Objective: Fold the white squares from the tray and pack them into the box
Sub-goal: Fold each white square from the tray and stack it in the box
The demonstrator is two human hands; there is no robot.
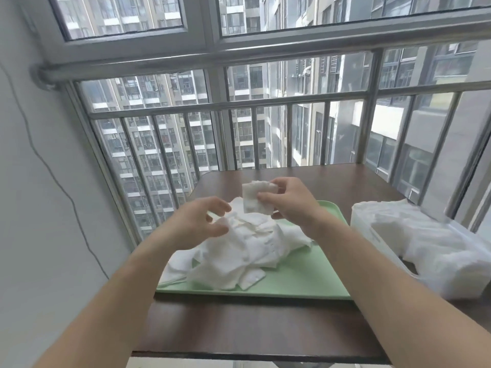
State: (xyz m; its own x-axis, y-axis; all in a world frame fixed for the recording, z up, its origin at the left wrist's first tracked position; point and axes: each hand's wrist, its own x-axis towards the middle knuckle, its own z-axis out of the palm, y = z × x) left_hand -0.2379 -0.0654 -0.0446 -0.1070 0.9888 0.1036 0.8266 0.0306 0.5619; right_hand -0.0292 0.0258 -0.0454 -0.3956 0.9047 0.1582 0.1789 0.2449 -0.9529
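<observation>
- Dark wood worktop (pixel 239 328) against a barred window (pixel 265 105).
- Over the green tray (pixel 305 284), right hand (pixel 291 205) pinches a white square (pixel 255 200); left hand (pixel 196 224) hovers loosely spread.

dark wood table (pixel 252 322); barred window (pixel 265 128) behind; thin cable (pixel 53 176) on left wall.

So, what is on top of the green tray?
A loose heap of white squares lies on the green tray, over its middle and left part. What is under the heap is covered. The right hand pinches one square above it.
</observation>
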